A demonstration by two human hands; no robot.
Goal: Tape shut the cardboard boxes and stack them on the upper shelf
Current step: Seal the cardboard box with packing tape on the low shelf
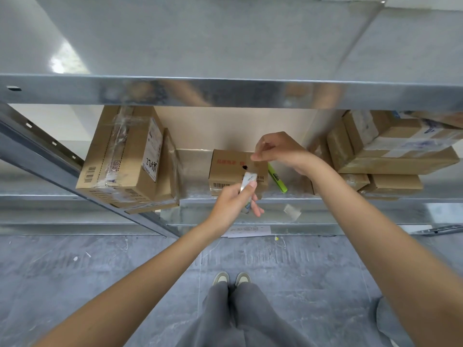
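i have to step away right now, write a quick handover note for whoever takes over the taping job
Left hand: grips a small white tube-like item, maybe a tape dispenser; I can't tell for sure.
Right hand: fingers pinched above the small box, possibly pulling tape; none is visible.
The small box sits mid lower shelf, a green marker beside it. Box stacks stand left and right.
Done: nothing on the upper shelf yet.
Left: finish sealing this box, then lift the boxes up.
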